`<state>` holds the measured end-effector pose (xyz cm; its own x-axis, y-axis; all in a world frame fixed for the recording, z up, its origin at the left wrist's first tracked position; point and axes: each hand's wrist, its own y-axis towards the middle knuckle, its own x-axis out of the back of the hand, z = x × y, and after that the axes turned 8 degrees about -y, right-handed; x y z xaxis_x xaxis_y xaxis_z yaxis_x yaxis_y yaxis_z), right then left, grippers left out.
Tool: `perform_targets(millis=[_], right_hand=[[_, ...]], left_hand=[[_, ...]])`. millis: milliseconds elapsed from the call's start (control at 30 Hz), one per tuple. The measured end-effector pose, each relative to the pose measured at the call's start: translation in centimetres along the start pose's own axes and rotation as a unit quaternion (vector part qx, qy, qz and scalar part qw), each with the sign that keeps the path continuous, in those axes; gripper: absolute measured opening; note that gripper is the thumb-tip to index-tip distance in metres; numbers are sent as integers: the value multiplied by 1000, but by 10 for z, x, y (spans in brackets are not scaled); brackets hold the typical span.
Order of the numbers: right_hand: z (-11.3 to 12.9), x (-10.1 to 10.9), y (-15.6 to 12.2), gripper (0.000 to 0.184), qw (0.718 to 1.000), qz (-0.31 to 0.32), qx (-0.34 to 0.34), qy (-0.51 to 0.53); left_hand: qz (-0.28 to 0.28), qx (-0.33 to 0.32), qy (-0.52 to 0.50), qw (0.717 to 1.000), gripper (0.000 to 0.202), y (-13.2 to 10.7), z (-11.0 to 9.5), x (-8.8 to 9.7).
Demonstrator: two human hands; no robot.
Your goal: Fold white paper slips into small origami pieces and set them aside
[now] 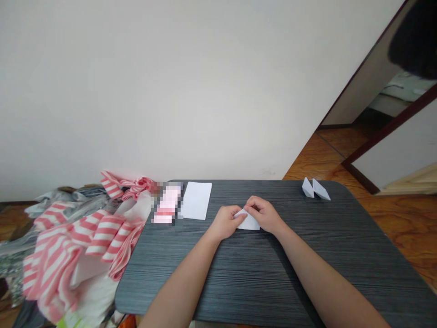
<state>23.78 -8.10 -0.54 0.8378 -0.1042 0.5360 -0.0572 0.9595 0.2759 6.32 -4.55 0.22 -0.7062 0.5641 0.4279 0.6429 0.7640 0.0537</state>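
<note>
A partly folded piece of white paper (251, 223) is between my hands over the middle of the dark table (246, 278). My left hand (225, 222) grips its left side, thumb on top. At the upper right edge, my right hand (264, 213) pinches the paper with thumb and fingers together. Both hands cover parts of the sheet, so its full shape is hidden. Toward the back right of the table stand two folded white paper pieces (307, 187), pointed and close together.
A white stack of paper or single sheet (197, 200) lies at the back left, beside a blurred-out pink and white item (168, 204). Red-and-white striped cloth (102, 237) and bags are heaped left of the table. A wall (205, 91) rises behind; wooden floor (392, 214) shows at right.
</note>
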Motion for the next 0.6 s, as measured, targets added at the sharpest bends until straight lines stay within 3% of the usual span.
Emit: perform_targets(millis=[267, 600], right_hand=[[-3, 3, -2, 17, 998, 37, -49, -3], [1, 4, -2, 20, 998, 9, -53, -28]], left_hand=[[-17, 8, -22, 1000, 33, 0, -1, 1], [-2, 17, -31, 999, 28, 0, -1, 1]])
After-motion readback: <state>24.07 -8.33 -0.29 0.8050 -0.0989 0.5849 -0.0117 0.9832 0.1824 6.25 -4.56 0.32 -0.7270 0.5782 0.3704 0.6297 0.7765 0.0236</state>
